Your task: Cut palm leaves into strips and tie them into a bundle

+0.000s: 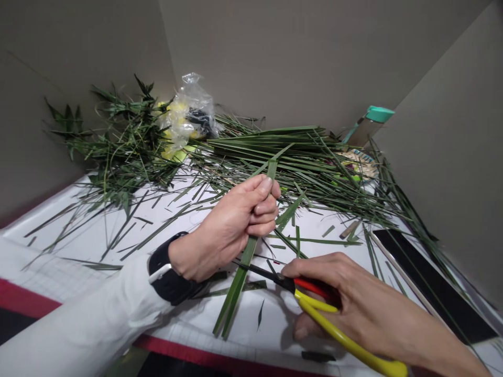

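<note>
Left hand (239,220) — clamped around green leaf strips (238,277), held steady; right hand (346,298) — closed on yellow-and-red scissors (314,309), black blades (261,273) just beside the strips.

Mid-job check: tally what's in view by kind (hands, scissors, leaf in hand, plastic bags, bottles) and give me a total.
Hands: 2 (left hand, right hand)
Scissors: 1
Leaf in hand: 1
Plastic bag: 1
Bottle: 1
Total: 6
</note>
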